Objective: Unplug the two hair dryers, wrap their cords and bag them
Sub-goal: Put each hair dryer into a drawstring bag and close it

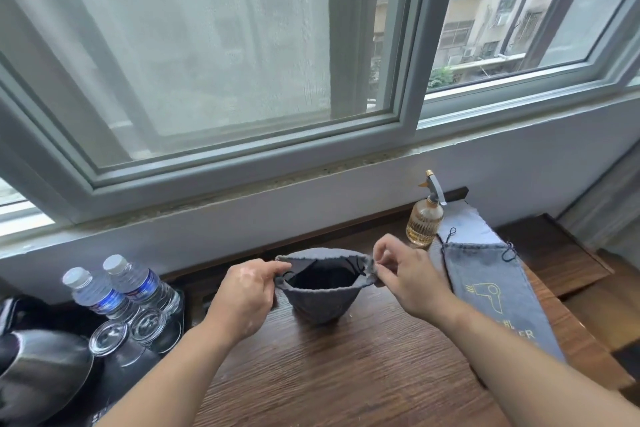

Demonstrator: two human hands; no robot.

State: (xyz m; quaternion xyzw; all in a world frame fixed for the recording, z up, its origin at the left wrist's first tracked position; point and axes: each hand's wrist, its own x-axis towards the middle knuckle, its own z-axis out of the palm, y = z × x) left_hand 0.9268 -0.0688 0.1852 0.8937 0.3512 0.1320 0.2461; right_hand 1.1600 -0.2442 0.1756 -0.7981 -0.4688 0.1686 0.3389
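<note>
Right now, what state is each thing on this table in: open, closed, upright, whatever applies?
Grey bag, standing, mouth held open, dark inside.
Left hand, pinching the bag's left rim.
Right hand, pinching the right rim.
Second bag, lying flat, drawstring loose.
Water bottles, upright, capped.
Glasses, apparently upside down.
Spray bottle, upright, partly full.

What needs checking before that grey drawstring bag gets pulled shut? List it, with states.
1. Left hand pinches the left rim of the grey fabric drawstring bag: ok.
2. Right hand pinches its right rim: ok.
3. Dark contents sit below the rim: ok.
4. What those contents are, and how they are wound: cannot tell.
5. Second flat grey bag with yellow dryer emblem filled: not ok, it lies flat.
6. Amber ribbed glass spray bottle apart from the right hand: ok.
</note>
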